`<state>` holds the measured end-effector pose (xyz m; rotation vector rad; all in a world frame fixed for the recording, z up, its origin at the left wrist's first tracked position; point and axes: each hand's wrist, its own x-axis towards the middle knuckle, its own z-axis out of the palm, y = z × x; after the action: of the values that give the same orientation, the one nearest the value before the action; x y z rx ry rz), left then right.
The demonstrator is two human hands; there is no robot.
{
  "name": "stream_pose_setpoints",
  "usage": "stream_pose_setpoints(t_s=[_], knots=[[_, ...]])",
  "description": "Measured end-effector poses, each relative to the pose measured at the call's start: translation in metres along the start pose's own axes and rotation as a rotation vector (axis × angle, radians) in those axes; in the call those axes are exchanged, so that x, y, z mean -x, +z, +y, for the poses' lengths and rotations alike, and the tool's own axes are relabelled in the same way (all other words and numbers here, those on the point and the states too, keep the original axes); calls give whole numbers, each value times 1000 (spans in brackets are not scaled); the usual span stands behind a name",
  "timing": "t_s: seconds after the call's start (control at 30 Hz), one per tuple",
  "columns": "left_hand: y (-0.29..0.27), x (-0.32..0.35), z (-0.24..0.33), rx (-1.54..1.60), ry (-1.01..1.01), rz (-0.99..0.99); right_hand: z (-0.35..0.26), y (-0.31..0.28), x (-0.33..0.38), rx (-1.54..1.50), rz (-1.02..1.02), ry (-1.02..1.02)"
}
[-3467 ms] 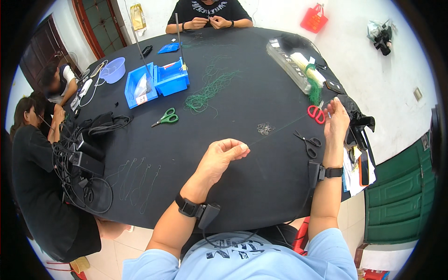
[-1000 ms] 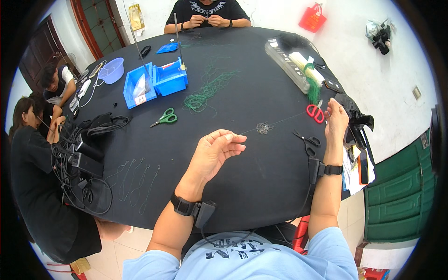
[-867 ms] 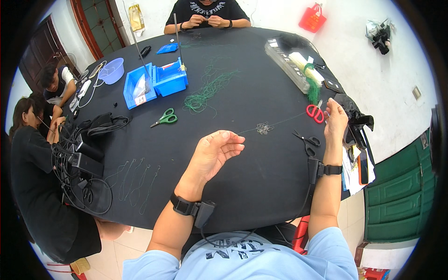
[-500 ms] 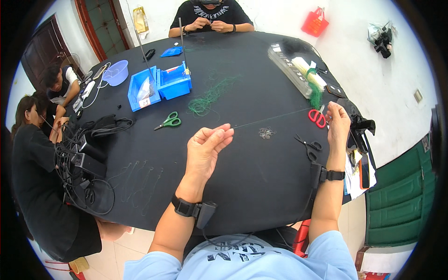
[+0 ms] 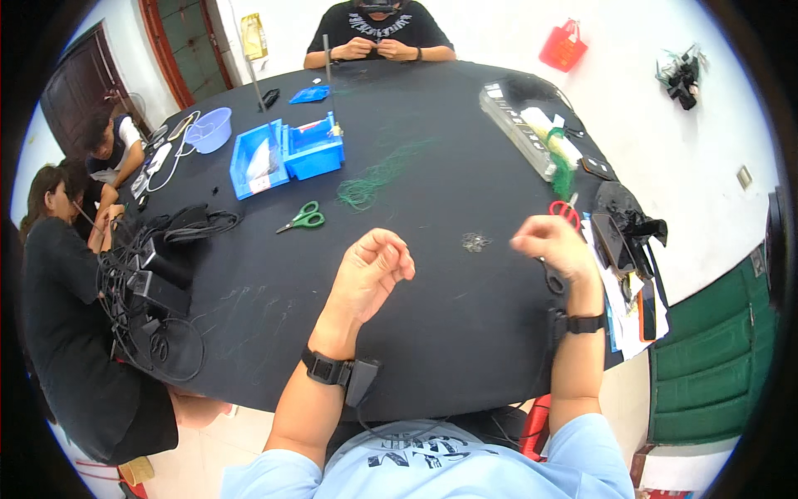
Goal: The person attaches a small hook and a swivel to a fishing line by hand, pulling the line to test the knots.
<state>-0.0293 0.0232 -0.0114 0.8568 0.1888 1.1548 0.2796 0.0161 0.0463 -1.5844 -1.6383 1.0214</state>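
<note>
My left hand [image 5: 374, 270] is raised over the near middle of the black table, thumb and fingertips pinched together. To its right, my right hand [image 5: 559, 245] is also closed in a pinch and slightly blurred. Any thread in the fingers is too fine to make out now. Between the hands, a bit farther off, lies a small pile of fine silvery bits [image 5: 475, 242]. Black scissors [image 5: 552, 279] are partly hidden under my right hand, and red-handled scissors [image 5: 565, 211] lie just beyond it. Green-handled scissors [image 5: 303, 218] rest beyond my left hand.
Loose green thread [image 5: 366, 190] spreads near two blue bins [image 5: 312, 154]. Black cables and boxes [image 5: 158, 283] crowd the left; thin lines [image 5: 245, 312] lie beside them. A clear long case [image 5: 517, 133], a black bag [image 5: 623, 212] and papers line the right. Other people sit around the table.
Half a second ago a thin thread was stretched between my pinched hands; now it does not show. My right hand has come nearer and leftward, over the black scissors; my left hand dropped slightly.
</note>
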Motion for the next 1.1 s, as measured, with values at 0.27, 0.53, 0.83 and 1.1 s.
stream_pose_setpoints(t_s=[0.27, 0.53, 0.83, 1.1], knots=[[21, 2, -17, -420, -139, 16, -36, 93, 17, -94, -75, -130], [22, 2, -12, -490, -190, 36, -37, 88, 15, -419, -233, 35], [19, 3, -14, -521, -164, 102, -33, 94, 14, -571, -252, 51], [15, 2, -22, -556, -105, 139, -30, 103, 11, -544, -212, 8]])
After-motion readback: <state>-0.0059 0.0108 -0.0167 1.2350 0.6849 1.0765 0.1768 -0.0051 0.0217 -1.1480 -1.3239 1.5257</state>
